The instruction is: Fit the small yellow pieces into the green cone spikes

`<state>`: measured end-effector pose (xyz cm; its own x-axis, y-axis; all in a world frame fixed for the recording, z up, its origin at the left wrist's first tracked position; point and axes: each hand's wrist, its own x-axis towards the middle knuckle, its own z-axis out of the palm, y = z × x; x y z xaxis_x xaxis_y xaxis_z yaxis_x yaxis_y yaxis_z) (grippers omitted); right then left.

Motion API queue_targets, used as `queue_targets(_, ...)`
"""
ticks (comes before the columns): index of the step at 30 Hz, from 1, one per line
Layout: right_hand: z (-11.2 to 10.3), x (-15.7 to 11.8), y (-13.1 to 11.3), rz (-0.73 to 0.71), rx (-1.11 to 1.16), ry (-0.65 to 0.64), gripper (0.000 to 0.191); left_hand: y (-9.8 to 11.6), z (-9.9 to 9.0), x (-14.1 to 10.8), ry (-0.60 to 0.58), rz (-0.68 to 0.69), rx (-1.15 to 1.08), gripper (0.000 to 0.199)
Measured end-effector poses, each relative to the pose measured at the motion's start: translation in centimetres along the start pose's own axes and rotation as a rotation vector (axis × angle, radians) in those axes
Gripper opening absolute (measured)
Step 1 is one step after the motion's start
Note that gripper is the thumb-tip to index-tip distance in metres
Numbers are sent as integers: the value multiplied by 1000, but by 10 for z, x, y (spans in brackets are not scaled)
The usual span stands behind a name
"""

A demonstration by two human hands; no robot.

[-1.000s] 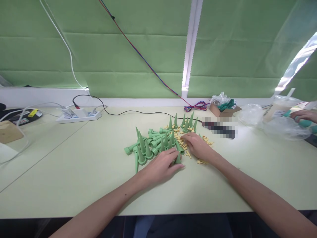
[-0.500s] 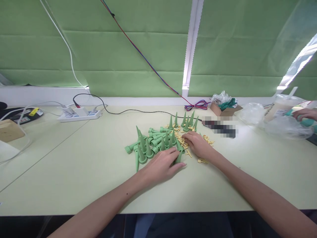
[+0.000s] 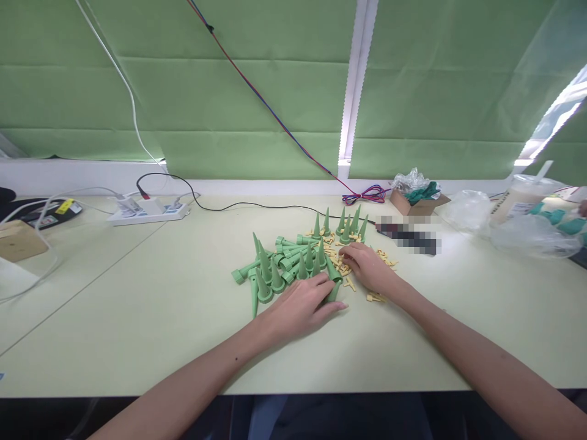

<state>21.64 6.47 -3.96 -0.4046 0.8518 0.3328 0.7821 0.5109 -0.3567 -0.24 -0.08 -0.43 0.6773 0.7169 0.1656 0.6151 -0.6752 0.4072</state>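
Several green cones (image 3: 265,264), some upright and some lying, form a pile on the pale table (image 3: 183,342). My left hand (image 3: 305,304) is at the pile's near right side, its fingers wrapped round a green cone (image 3: 334,292) that they partly cover. Small yellow pieces (image 3: 349,284) lie scattered to the right of the cones. My right hand (image 3: 365,264) rests over these pieces with its fingers bent together; what its fingertips hold, if anything, is hidden. More green cones (image 3: 354,221) stand upright beyond it.
At the back left is a white power strip (image 3: 149,212) with cables. A cardboard box (image 3: 419,206) with plastic and green material, a blurred dark object (image 3: 408,237), clear plastic bags (image 3: 532,237) and a cup (image 3: 520,197) with a straw are on the right.
The green cone at my left hand has tilted to the right, and that hand has shifted slightly right. At the far right, another person's hand has moved mostly out of view.
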Motion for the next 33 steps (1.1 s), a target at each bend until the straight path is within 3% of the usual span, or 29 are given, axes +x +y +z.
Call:
queue_targets(15,-6,-2,-13,11,27,46,26,-2,1,0,-8,22,46,39)
queue_targets(22,-6,-5,-18,-12,39,21,15,-2,1,1,-7,34,73,39)
queue_targets(33,2,-4,-11,-52,19,58,13,-3,2,0,32,60,59,37)
